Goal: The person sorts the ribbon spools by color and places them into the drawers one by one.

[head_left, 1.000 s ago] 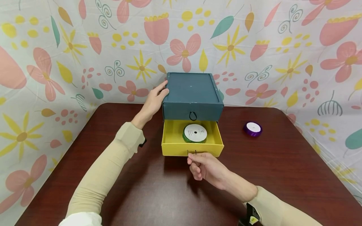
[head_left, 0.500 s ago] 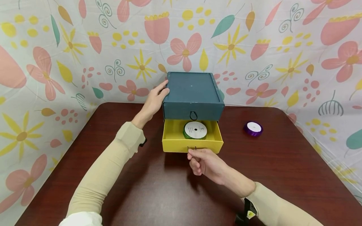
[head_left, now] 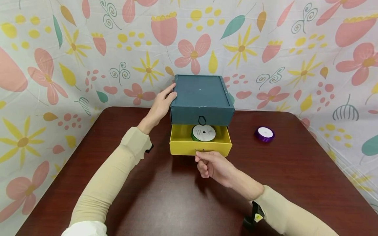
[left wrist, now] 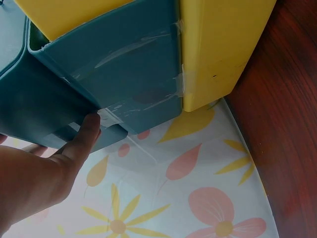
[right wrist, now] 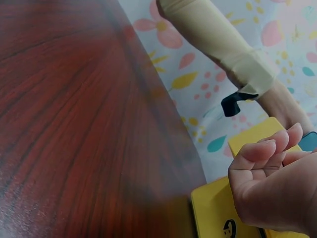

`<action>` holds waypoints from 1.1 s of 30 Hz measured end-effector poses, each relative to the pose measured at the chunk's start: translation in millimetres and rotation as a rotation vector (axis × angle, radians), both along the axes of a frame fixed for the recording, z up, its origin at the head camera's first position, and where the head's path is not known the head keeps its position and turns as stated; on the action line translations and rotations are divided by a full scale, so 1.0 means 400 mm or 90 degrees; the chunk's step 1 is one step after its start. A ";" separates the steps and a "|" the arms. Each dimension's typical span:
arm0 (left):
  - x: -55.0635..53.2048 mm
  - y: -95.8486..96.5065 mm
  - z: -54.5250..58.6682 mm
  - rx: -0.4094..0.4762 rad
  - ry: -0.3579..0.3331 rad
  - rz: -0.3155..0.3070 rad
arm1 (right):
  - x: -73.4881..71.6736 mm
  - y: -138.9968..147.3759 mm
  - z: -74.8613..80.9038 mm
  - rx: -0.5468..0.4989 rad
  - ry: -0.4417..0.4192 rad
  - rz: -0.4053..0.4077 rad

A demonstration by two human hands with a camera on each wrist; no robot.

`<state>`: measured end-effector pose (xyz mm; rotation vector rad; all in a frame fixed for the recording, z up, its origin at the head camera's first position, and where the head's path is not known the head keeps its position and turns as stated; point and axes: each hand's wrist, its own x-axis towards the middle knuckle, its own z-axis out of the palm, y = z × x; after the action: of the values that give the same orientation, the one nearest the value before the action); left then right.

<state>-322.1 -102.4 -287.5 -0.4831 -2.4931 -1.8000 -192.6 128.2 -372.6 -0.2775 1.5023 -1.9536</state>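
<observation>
A blue box [head_left: 200,91] tops a stack of drawer units. Below it, a yellow drawer [head_left: 183,148] sticks partway out, holding a green ribbon spool [head_left: 203,133] with a white label. At the drawer's front, my right hand [head_left: 217,168] pinches the black loop handle [head_left: 203,150] between thumb and forefinger, the other fingers curled. My left hand [head_left: 158,104] rests along the blue box's left side with fingers extended. One finger [left wrist: 86,131] presses on the blue side in the left wrist view. The right wrist view has my right hand [right wrist: 267,183] beside the yellow drawer.
A purple ribbon spool [head_left: 264,134] lies on the dark wood table [head_left: 295,170] to the right. Another black loop [head_left: 202,120] hangs on the blue front. In the left wrist view, a yellow box [left wrist: 218,49] stands lowest in the stack. A floral cloth [head_left: 118,49] hangs behind.
The yellow drawer has slid further into the stack, carrying the green ribbon spool with it. My right hand has moved forward with the handle; my left hand stays in place.
</observation>
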 end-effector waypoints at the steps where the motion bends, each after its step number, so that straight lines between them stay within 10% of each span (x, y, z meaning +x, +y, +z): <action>1: 0.000 0.000 0.000 -0.001 0.000 0.000 | -0.002 -0.001 0.001 0.003 -0.001 -0.003; 33: 0.000 0.001 -0.003 -0.005 0.009 0.005 | -0.061 -0.007 0.007 0.020 -0.019 -0.039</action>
<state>-322.1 -102.2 -288.9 -0.4845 -2.4911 -1.7781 -216.9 125.4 -369.7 -0.1902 1.5372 -1.9704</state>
